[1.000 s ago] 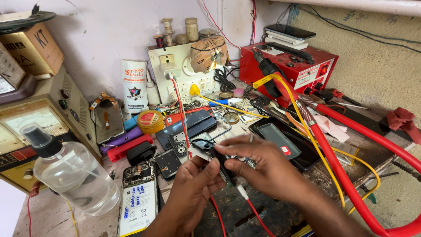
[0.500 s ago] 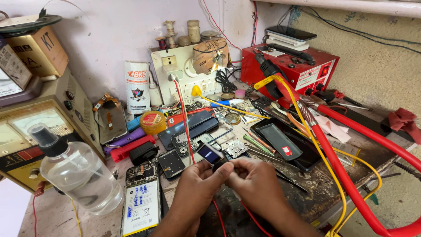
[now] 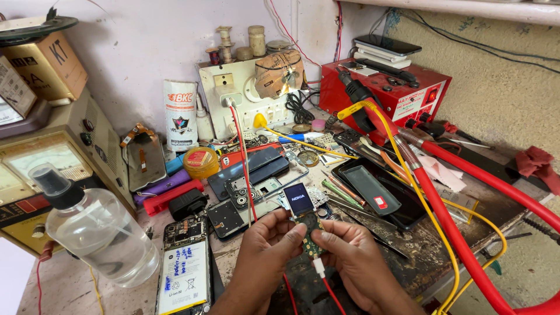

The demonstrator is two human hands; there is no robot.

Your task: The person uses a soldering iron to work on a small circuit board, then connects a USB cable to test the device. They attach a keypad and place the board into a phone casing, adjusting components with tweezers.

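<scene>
Both hands (image 3: 309, 254) pinching bare green circuit board (image 3: 310, 232) (small lit screen), scuffed workbench (image 3: 426, 256)

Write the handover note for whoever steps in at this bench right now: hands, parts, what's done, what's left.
Left hand: grips the left edge of the small phone board, thumb near its lit screen.
Right hand: holds the board's right side and lower end.
Board: held above the bench, screen glowing, white plug with red wire in its bottom end.
Nearby: opened phone with battery and clear bottle to the left, red power unit at the back.
Done: board powered, screen on.
Left: board is bare, not in any housing.
</scene>
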